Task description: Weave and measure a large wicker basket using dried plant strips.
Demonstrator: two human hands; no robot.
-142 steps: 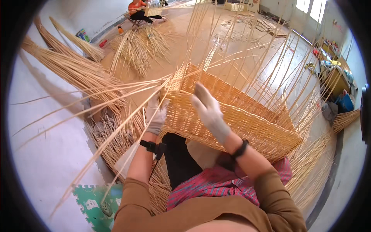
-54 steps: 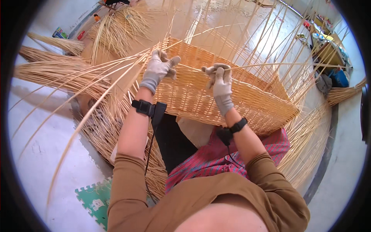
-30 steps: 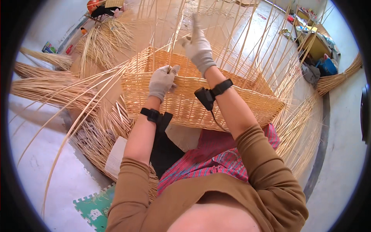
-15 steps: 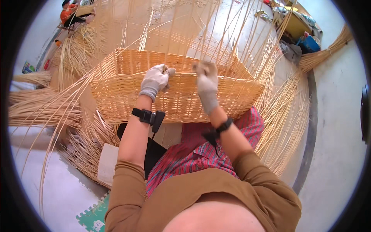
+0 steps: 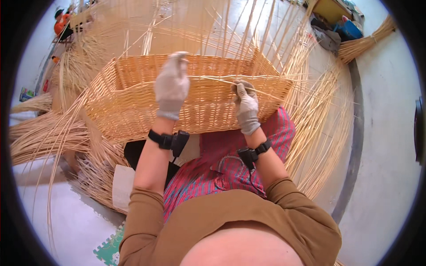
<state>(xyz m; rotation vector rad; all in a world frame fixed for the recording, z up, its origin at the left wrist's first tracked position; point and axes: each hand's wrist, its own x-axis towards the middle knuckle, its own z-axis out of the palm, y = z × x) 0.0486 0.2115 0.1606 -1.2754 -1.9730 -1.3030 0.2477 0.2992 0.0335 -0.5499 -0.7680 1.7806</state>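
A long rectangular wicker basket (image 5: 186, 115) rests across my lap, with thin upright canes (image 5: 226, 35) rising from it. My left hand (image 5: 172, 86), in a pale knit glove, is raised at the near rim, fingers curled and slightly blurred; whatever they hold is unclear. To its right, my right hand (image 5: 246, 104), also gloved, closes around a long pale weaving cane (image 5: 264, 92) at the same rim. Both wrists carry black straps with small devices. A red striped cloth (image 5: 213, 173) covers my lap under the basket.
Bundles of loose canes lie left (image 5: 44, 133) and right (image 5: 319, 111); another leans at the back right (image 5: 364, 44). A co-worker in orange (image 5: 62, 24) sits at the back left. A blue bin (image 5: 348, 31) stands among clutter. A green foam mat (image 5: 106, 248) lies lower left.
The basket sits more level and further left in view than in earlier frames. My left hand has risen from the rim; my right hand has dropped from high among the uprights to the rim.
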